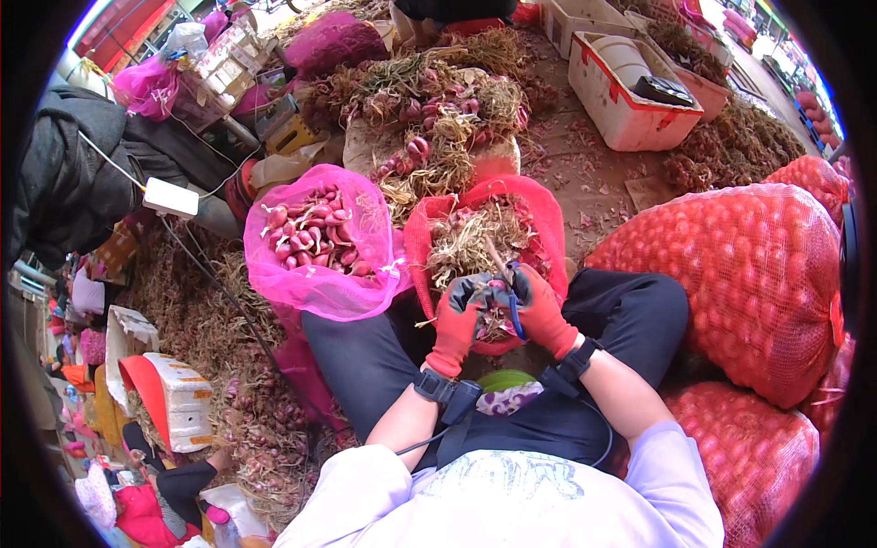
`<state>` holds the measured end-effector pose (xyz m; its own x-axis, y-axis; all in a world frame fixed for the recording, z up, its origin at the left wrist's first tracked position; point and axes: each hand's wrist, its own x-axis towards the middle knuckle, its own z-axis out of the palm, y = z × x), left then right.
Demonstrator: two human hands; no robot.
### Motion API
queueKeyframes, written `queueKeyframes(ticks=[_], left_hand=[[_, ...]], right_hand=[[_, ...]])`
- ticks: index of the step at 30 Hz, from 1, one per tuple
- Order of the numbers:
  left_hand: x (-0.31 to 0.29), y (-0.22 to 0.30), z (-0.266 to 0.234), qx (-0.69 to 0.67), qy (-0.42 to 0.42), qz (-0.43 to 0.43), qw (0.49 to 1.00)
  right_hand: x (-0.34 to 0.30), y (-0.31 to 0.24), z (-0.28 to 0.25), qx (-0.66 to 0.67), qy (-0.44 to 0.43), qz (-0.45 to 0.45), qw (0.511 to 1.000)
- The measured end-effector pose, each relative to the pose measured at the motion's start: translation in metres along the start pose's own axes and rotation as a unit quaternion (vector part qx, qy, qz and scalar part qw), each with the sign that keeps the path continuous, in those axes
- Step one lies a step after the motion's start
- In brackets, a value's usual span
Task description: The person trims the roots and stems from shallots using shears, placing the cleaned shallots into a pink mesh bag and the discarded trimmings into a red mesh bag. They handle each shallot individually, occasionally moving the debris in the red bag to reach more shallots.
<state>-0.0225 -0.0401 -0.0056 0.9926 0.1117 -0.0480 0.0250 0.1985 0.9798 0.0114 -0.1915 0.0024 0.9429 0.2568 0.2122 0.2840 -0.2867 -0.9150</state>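
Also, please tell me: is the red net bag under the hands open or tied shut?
Open: the red net bag has its rim spread wide, showing dry stalks inside.

A tool with a curved blue handle point(515, 315) is in the right hand point(537, 306) – its tip is too small to tell. Below it is a red net bag point(548, 217), wide open, with dry, straw-brown stalks point(464, 239) piled up inside, all tangled. Just to the left – a pink net bag point(340, 294), also open, with a heap of small, shiny, purple-red onions point(315, 233) lying every which way.
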Motion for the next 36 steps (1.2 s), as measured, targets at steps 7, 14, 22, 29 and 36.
queueKeyframes(ticks=[7,14,22,29,36], left_hand=[[0.018,-0.014,-0.028,-0.325,0.073,-0.091,0.939],[-0.003,0.009,0.001,-0.062,-0.052,-0.122,0.989],[0.002,0.017,-0.015,0.022,-0.113,-0.082,0.99],[-0.001,0.014,-0.01,-0.19,-0.115,-0.233,0.947],[0.002,0.006,-0.006,-0.029,-0.103,-0.092,0.99]], right_hand=[[-0.002,0.002,-0.006,0.292,-0.074,0.186,0.935],[-0.002,0.006,-0.008,0.288,-0.024,0.183,0.94],[0.002,0.001,-0.017,0.006,-0.079,0.024,0.997],[0.005,0.007,-0.015,-0.037,-0.05,0.084,0.995],[0.008,0.004,-0.017,0.335,-0.069,0.223,0.913]])
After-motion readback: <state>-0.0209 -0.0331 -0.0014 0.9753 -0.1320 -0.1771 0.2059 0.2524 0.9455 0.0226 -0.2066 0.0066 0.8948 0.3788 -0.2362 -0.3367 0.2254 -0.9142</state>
